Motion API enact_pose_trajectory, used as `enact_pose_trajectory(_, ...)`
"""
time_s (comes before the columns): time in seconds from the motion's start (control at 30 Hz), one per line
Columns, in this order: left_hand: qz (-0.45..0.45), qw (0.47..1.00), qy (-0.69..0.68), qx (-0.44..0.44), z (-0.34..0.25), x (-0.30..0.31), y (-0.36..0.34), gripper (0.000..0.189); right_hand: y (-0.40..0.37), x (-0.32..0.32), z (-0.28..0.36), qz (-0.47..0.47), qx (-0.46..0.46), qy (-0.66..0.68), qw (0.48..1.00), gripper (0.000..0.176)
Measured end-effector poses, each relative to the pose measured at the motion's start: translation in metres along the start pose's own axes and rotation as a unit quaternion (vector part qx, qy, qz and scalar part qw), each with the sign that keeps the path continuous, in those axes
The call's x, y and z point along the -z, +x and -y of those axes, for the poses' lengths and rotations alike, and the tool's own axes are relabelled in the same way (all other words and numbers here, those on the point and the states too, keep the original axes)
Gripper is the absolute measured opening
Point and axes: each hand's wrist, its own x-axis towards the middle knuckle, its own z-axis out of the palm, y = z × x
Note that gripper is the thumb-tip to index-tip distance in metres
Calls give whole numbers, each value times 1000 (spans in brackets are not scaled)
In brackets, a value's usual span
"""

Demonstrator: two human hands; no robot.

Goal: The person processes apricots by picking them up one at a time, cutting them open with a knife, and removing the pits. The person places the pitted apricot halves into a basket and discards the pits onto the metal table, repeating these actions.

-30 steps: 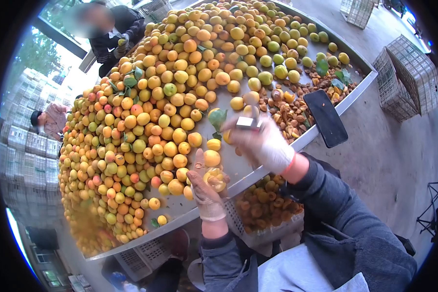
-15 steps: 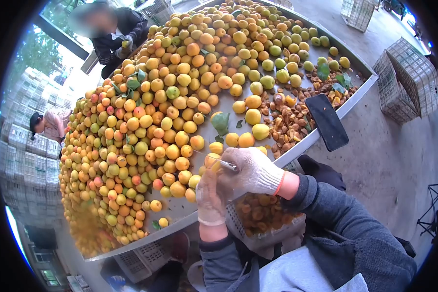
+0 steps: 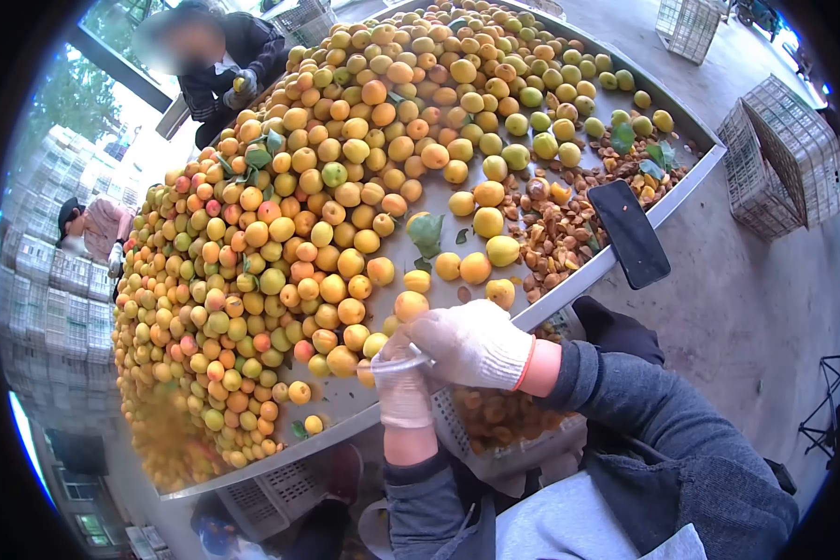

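Wearing a white knit glove, my right hand [image 3: 476,343] is closed on a thin knife [image 3: 420,355]; its narrow blade looks blurred and points left across my other hand. My left hand [image 3: 404,387], also gloved, is curled up against the right one at the near edge of the table. Whatever lies between its fingers is hidden. Just beyond my fingers sits an orange-yellow apricot [image 3: 411,305], with a large heap of apricots [image 3: 289,233] spreading away to the left and back. Below my hands stands a crate holding apricot halves [image 3: 504,411].
A phone [image 3: 628,233] rests on the table's raised metal rim [image 3: 667,207], beside a pile of apricot pits [image 3: 555,233]. Leaves [image 3: 426,235] lie among the fruit. Plastic crates [image 3: 765,159] stand on the floor at right. Two people [image 3: 224,70] are across the table.
Both hands have drawn slightly nearer, and the knife has swung lower, its blade now crossing in front of my left hand. The person at far left has raised their head a little.
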Motion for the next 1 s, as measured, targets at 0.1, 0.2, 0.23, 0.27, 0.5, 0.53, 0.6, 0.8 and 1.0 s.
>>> enact_pose_trajectory(0.1,52,990,-122,47,-14,-4,-10,19,-5,-6,1,13,39,-61,997,13)
enact_pose_trajectory(0.2,55,982,-168,61,-1,-1,-5,20,-9,-1,0,4,41,-42,998,12)
enact_pose_trajectory(0.23,49,989,-140,22,16,2,0,21,-10,1,0,17,30,-47,998,12)
enact_pose_trajectory(0.27,50,989,-141,20,32,1,3,21,-12,1,-1,17,30,-49,998,12)
enact_pose_trajectory(0.5,-47,998,-37,30,1,-23,-1,28,-12,-8,-19,-8,-42,-26,999,19)
enact_pose_trajectory(0.53,-4,991,-131,32,-6,-22,-1,27,-11,-8,-20,-29,-15,-2,999,26)
enact_pose_trajectory(0.6,6,977,-199,82,-12,-22,1,25,-9,-3,-17,-15,-21,5,1000,27)
enact_pose_trajectory(0.8,-22,990,-136,37,-13,-36,-3,29,-10,-5,-8,-150,-98,188,966,20)
enact_pose_trajectory(1.0,15,939,-319,128,-21,-18,-3,39,-7,33,-27,-122,-283,567,764,17)
